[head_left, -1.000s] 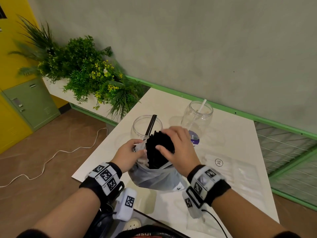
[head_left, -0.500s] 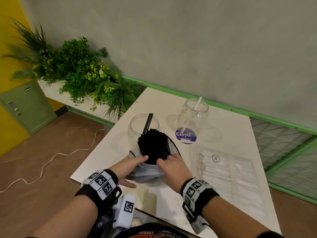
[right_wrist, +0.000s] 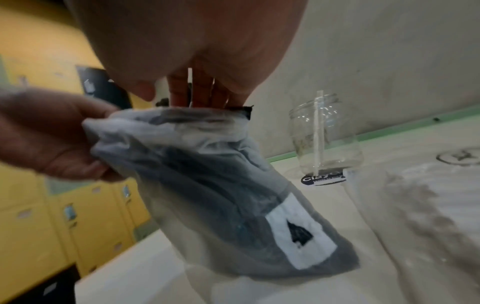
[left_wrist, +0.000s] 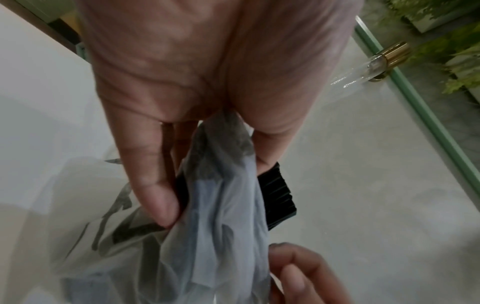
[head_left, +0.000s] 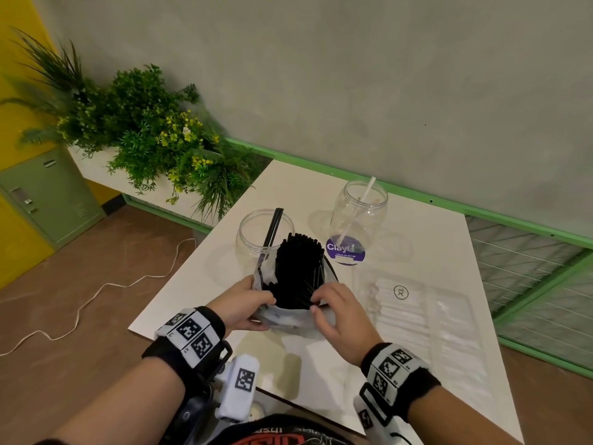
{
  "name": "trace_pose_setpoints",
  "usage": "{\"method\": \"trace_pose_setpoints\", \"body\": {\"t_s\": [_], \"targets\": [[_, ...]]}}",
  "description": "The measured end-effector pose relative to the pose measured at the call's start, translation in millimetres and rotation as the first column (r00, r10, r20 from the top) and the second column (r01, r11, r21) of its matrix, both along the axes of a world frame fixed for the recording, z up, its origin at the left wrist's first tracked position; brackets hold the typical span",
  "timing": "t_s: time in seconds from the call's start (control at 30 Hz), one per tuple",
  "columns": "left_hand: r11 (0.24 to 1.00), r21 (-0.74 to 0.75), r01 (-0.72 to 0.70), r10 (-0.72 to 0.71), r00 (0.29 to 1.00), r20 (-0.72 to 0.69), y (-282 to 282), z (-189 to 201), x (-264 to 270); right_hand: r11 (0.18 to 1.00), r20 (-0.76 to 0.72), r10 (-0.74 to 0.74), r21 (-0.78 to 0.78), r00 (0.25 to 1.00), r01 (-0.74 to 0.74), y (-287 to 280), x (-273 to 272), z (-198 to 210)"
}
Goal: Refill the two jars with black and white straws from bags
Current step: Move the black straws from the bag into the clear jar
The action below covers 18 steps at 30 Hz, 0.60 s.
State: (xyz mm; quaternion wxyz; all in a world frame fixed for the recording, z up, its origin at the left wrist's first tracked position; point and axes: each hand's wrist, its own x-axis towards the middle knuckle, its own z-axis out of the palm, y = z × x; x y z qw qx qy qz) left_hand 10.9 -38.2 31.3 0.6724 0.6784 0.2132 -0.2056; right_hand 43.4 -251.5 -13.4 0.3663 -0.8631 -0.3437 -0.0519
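While gripped at both sides:
Black straws [head_left: 300,271]: bundle upright in translucent bag [head_left: 290,317] on table [head_left: 417,239].
Left hand [head_left: 240,305]: pinches bag rim.
Right hand [head_left: 341,311]: fingertips grasp bundle.
Jars: left jar [head_left: 264,234], right jar [head_left: 359,216], just behind.

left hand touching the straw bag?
Touching. In the left wrist view the left hand pinches the bag between thumb and fingers; the head view also shows it gripping the bag's rolled-down edge.
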Motion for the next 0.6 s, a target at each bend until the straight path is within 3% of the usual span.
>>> {"method": "trace_pose_setpoints", "body": {"t_s": [0.07, 0.2, 0.6], "targets": [[1.0, 0.007, -0.004, 0.004, 1.0, 0.007, -1.0, 0.5, 1.4, 0.998, -0.04, -0.065, -0.009, 0.997, 0.065, 2.2, 6.7, 4.3], [1.0, 0.019, -0.003, 0.002, 0.999, 0.045, -2.2, 1.8, 2.6, 0.981, -0.097, -0.056, -0.191, 0.994, 0.036, 8.8, 17.4, 7.6], [0.998, 0.055, -0.015, 0.007, 0.991, 0.137, -3.9, 5.9, -0.6, 0.942, -0.16, -0.017, -0.335, 0.987, -0.038, 32.6, 33.2, 23.6]]}}
